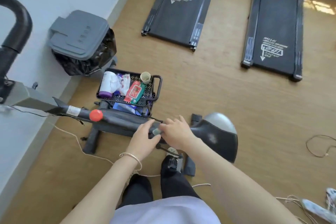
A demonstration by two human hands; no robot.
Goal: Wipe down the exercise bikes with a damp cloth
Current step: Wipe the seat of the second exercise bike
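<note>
Two treadmills (179, 8) lie flat on the wooden floor (209, 82) at the far side, well apart from the action. Left of them, against the wall, sits a grey bin (80, 36) lined with a black bag. Nearer, the exercise bike (116, 121) stretches across the scene, its dark frame running from the far-left handlebar to the rounded housing at right, with a red knob (95, 115) on top. Just beyond the frame stands a black cart (157, 87) holding a wipes packet (135, 92), a bottle and a cup. Both hands meet on the frame: the left hand (143, 137) curls over it with fingers half bent, and the right hand (177, 132) pinches a small grey-green cloth (156, 131) pressed against the bar.
</note>
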